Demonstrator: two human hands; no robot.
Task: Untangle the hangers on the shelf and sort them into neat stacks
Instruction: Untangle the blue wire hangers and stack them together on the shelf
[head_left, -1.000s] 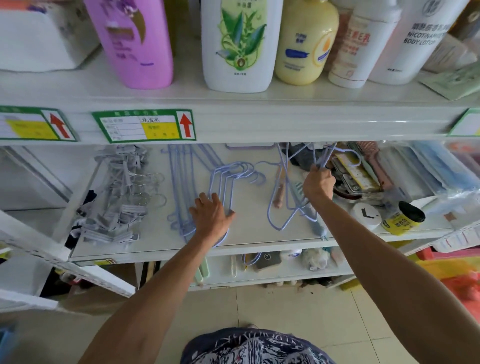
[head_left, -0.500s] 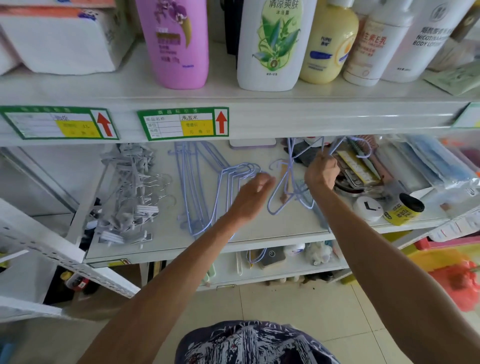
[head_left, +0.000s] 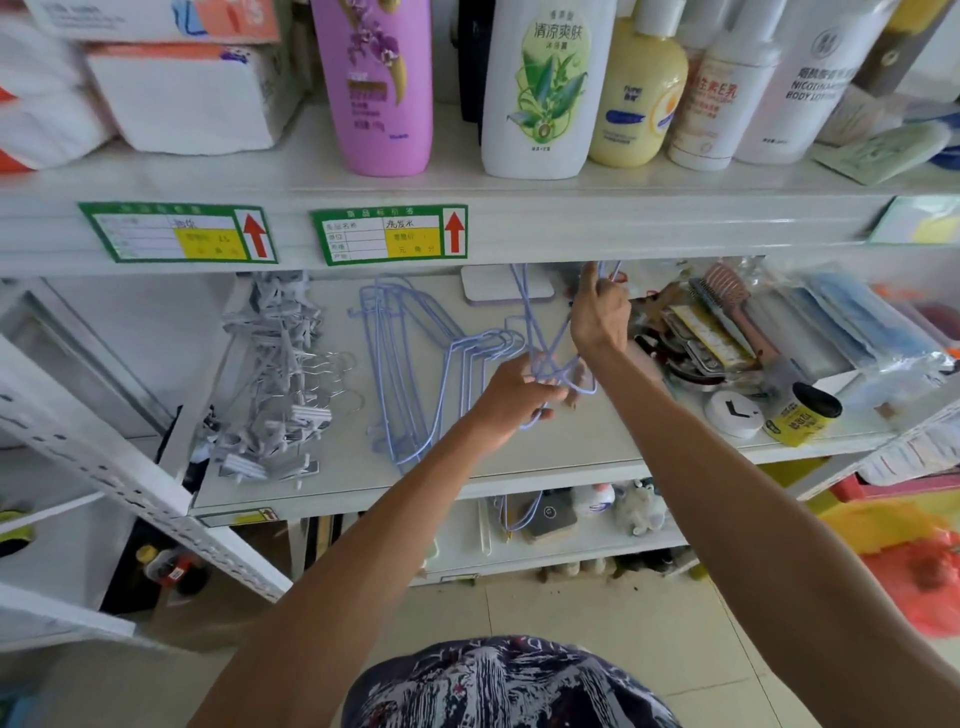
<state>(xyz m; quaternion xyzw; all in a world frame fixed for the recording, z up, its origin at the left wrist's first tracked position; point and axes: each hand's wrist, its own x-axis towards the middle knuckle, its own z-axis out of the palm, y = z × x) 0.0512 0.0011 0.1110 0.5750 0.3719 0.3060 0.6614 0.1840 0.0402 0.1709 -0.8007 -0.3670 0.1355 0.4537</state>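
Item under inspection: a tangle of lavender wire hangers (head_left: 545, 370), held clear of the middle shelf (head_left: 571, 447) between both hands. Its long axis runs steeply, from just under the upper shelf (head_left: 519, 228) down and forward toward the person. Curved wire ends show above the upper grip.

Right hand (head_left: 600, 317): fingers curled tight round the top of the tangle. Left hand (head_left: 511, 395): fingers curled round the lower wires, which loop out past the knuckles.

Just left of the hands, a stack of lavender hangers (head_left: 382, 364) lies flat on the middle shelf. Its hooks point right, and its long bars run front to back. Further left lies a heap of grey clip hangers (head_left: 280, 384), unsorted.

Containers: clear packets (head_left: 857, 322) at the right end hold blue goods, and a pink brush (head_left: 727, 291) lies beside them. A yellow-labelled jar (head_left: 802, 415) with a black lid lies tilted near the front edge; its contents cannot be told. The upper shelf carries a purple bottle (head_left: 382, 88), a white bottle (head_left: 545, 88) and a yellow bottle (head_left: 639, 98), all upright.

Change noted: half a second ago the left hand was a fist beside the stack's hooks. It now grips the tangle's lower end. The right hand has risen closer to the upper shelf.
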